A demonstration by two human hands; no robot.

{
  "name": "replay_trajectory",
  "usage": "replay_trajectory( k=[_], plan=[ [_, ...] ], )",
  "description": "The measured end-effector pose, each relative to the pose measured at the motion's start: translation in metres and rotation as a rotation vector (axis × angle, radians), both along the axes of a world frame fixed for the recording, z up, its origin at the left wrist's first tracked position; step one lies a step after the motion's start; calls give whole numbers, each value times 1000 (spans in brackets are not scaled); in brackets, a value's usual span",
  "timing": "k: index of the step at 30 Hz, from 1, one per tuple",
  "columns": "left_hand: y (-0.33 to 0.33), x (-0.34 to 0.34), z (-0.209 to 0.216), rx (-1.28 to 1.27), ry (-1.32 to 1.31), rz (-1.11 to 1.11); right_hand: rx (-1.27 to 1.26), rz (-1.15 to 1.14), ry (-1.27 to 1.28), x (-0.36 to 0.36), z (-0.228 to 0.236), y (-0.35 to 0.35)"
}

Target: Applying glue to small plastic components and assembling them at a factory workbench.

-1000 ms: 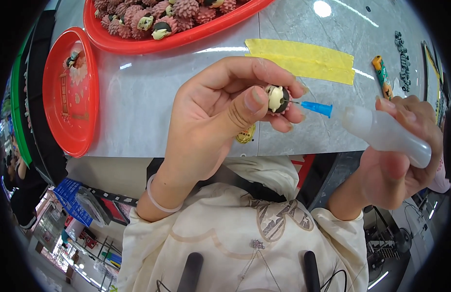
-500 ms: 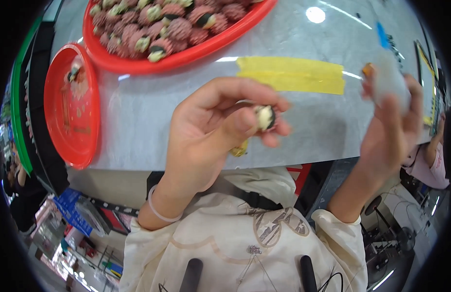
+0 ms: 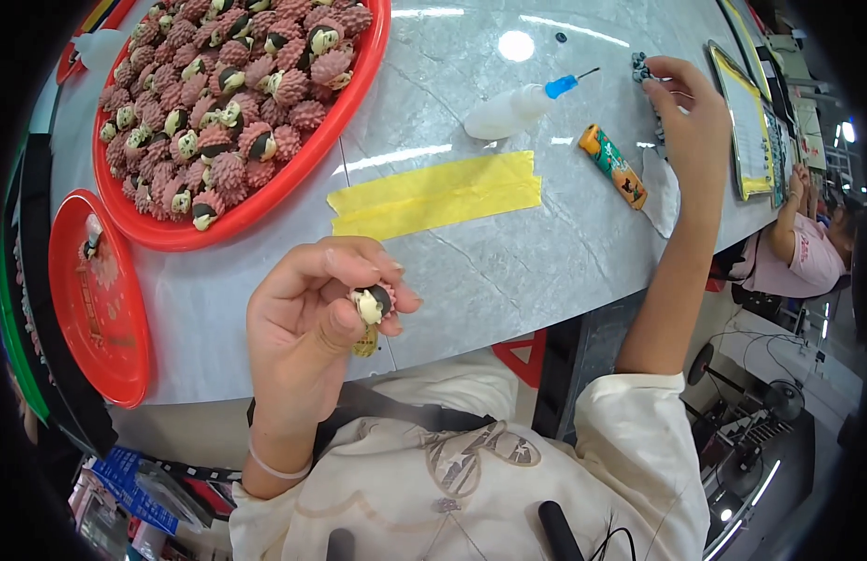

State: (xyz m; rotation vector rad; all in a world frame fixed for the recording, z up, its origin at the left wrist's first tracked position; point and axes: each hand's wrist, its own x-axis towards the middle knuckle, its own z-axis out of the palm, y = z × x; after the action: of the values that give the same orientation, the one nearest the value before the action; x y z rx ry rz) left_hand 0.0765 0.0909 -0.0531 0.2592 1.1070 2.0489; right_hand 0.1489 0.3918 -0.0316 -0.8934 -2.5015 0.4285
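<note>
Between the thumb and fingers of my left hand (image 3: 307, 304) is a small figurine (image 3: 371, 304) with a ridged pink body, a cream front and a dark band. A gold-coloured piece (image 3: 365, 342) shows just below it, partly hidden by the hand. Far to the right, my right hand (image 3: 693, 112) has its thumb and index finger curled in at a cluster of small dark bluish pieces (image 3: 640, 67); what lies between the fingertips is too small to make out. A whitish squeeze bottle (image 3: 508, 112) with a blue needle tip lies apart from both hands.
Many similar pink figurines fill a large red tray (image 3: 293, 192) at the left. A smaller red tray (image 3: 111, 346) sits nearer me. Yellow tape (image 3: 438, 194) crosses the grey tabletop (image 3: 471, 290). Near my right forearm lie a slim green-and-orange object (image 3: 616, 168) and a white scrap (image 3: 660, 192).
My right hand has let go of the squeeze bottle, now lying on the table, and has reached farther out to the small pieces. My left hand still holds the figurine. The view has turned right.
</note>
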Motion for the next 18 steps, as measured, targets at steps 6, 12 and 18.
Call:
replay_trajectory(
  k=[6,12,18],
  plan=[
    [0,0,-1,36,0,-9,208,207,-9,-5,-14,8],
    [-3,0,-3,54,-13,-6,-450,297,305,10,5,-24],
    [-4,0,-3,102,-35,-20,-1249,513,643,28,0,-74]
  ],
)
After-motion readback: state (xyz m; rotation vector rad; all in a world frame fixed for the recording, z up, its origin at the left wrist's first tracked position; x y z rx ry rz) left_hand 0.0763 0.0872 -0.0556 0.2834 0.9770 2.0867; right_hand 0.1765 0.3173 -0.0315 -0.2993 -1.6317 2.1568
